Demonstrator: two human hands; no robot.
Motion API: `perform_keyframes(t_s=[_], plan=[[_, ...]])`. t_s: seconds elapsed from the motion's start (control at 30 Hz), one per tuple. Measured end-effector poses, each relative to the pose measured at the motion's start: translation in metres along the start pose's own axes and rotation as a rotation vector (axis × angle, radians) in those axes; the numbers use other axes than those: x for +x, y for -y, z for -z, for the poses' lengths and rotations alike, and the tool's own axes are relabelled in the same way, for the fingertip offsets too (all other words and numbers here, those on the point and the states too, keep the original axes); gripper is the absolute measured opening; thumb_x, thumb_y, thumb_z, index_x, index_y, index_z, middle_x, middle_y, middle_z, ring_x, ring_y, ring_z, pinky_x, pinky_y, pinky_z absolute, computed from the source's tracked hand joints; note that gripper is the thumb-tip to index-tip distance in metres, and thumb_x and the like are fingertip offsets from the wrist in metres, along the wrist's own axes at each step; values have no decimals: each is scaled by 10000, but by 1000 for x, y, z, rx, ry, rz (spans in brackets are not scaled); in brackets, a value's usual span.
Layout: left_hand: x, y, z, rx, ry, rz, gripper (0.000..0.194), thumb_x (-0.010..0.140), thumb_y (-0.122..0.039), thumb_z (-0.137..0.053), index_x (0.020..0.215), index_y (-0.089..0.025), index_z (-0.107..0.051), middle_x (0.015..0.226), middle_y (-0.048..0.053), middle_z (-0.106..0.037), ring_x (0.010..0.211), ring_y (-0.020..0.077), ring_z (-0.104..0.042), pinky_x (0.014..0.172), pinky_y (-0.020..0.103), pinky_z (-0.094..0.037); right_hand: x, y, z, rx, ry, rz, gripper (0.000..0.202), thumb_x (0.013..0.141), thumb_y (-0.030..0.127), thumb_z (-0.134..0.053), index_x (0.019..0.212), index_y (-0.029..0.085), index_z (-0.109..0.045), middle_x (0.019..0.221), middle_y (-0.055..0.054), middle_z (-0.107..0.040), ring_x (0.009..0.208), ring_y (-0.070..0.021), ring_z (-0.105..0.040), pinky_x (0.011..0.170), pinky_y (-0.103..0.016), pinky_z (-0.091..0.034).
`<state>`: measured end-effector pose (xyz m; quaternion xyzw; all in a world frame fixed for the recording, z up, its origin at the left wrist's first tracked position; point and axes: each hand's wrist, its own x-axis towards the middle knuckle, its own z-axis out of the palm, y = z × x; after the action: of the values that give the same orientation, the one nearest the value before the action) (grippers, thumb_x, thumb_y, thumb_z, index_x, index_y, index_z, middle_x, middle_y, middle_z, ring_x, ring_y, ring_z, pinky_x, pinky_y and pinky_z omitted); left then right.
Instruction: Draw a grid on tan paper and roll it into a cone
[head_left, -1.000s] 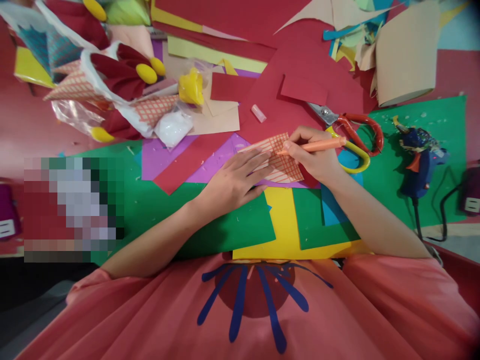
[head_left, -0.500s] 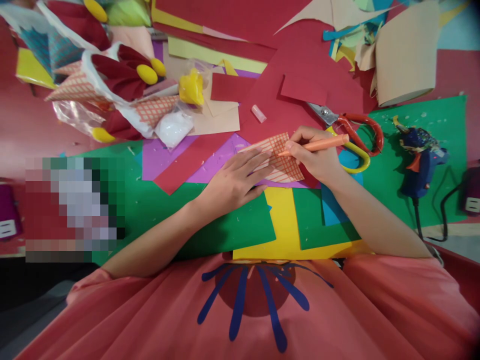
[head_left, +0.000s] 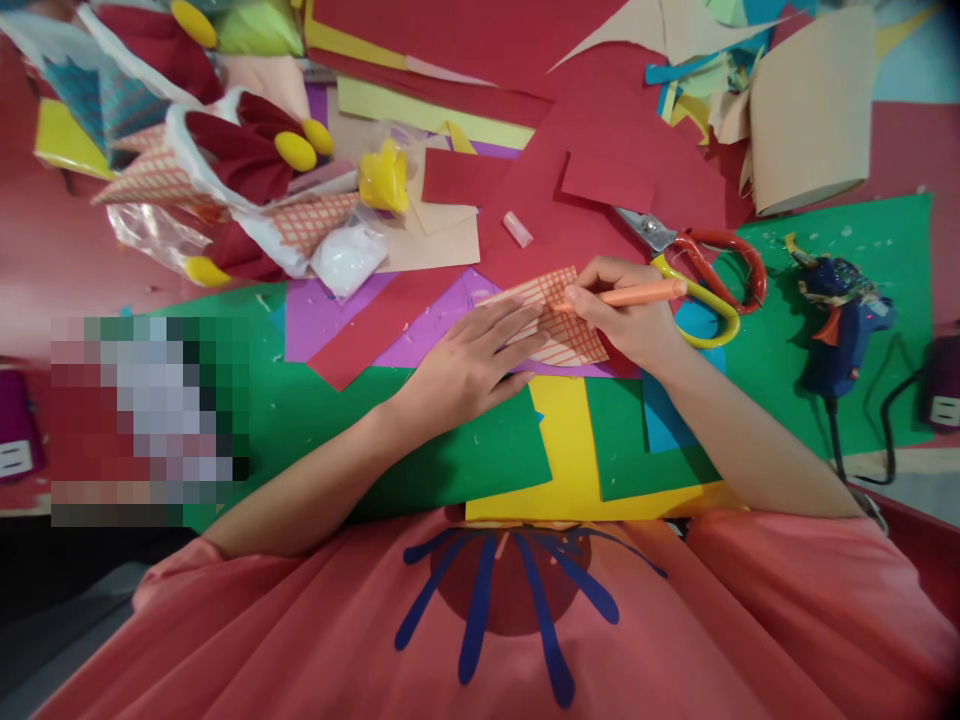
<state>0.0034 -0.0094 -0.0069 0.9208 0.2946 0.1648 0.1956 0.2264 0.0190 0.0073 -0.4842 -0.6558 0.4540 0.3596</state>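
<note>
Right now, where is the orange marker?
In the head view, the orange marker is right of centre, in the right hand, its tip at the checked paper and its back end near the scissors.

One head-worn camera looks forward and steeply down from above the wearer's shirt (head_left: 330, 640), which fills the bottom edge — near enough to set the left hand (head_left: 469, 360) and right hand (head_left: 626, 315) mid-frame — while its wide view takes in the table (head_left: 45, 250) beyond.
</note>
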Motion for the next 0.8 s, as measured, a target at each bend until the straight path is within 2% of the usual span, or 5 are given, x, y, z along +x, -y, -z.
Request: perform_keyframes(t_s=[0.1,0.3,0.53,0.67,0.8], plan=[[0,0,0,8,-10,-2,410,964,-317,-491,1343,-164,-511,1414,162,-522,1355,322,-446,1077,555,-422,0,0,0,17,-4,-25,217,792,191,-593,590,181,-513,561,41,-533,536,-75,-454,506,-227,-345],[-1,0,0,-1,-5,6,414,963,-324,-493,1347,-169,-508,1422,160,-515,1361,320,-438,1086,559,-411,1,3,1,2,17,-35,234,810,233,-586,599,187,-494,568,41,-515,535,-74,-432,527,-232,-360],[0,-1,0,14,-16,-2,396,960,-304,-497,1322,-147,-528,1392,163,-542,1342,325,-459,1072,544,-431,0,2,1,-17,53,-51,254,760,182,-581,538,185,-456,499,53,-437,498,-69,-385,471,-225,-288],[0,-1,1,15,2,1,401,964,-314,-488,1328,-151,-524,1410,160,-527,1349,324,-452,1075,549,-427,0,2,0,-22,20,-52,240,769,206,-576,558,185,-464,521,48,-448,519,-74,-398,487,-230,-297],[0,-1,1,20,8,11,400,967,-322,-483,1329,-158,-523,1411,154,-528,1353,316,-448,1083,543,-422,0,2,1,-24,59,-47,247,764,199,-579,551,184,-455,523,48,-443,521,-72,-388,489,-231,-299]])
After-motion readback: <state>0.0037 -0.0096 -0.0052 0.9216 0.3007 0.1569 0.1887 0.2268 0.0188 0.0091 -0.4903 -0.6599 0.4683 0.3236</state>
